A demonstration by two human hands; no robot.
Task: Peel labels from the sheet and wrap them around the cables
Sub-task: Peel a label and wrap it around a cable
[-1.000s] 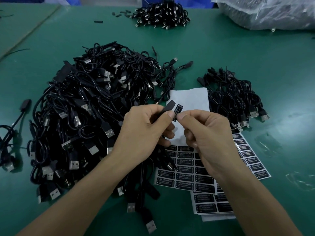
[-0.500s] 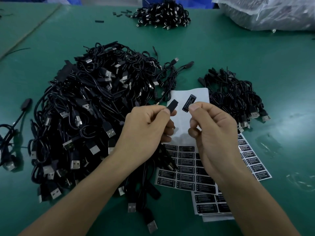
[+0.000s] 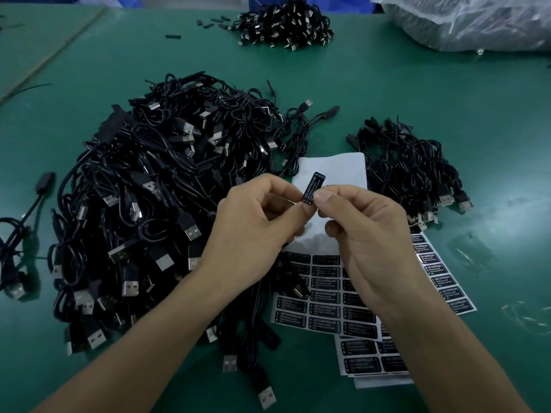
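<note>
Pinching a black label (image 3: 311,187) between thumb and forefinger, the right hand (image 3: 369,234) holds it up off the bench (image 3: 447,99), tilted slightly, white "LED CONTROLLER" print facing the camera. Left hand (image 3: 253,225) is curled, its thumb and forefinger tips closed on the label's lower end. Whether a cable end sits inside that pinch is hidden, cannot tell.

Right under both hands lies the sheet (image 3: 325,296): top part bare white backing, lower part rows of black labels. A second sheet (image 3: 372,359) sticks out beneath it toward the person, and another strip of labels shows right of the right wrist.

Big pile of black USB cables (image 3: 167,204) is left of the hands and runs under the left forearm. A small pile (image 3: 411,174) lies right of the sheet, touching its top corner. A far pile (image 3: 286,22) sits at the bench's back edge. A clear plastic bag (image 3: 477,22) is back right. A loose cable (image 3: 18,234) lies at the left edge, apart from the big pile.
</note>
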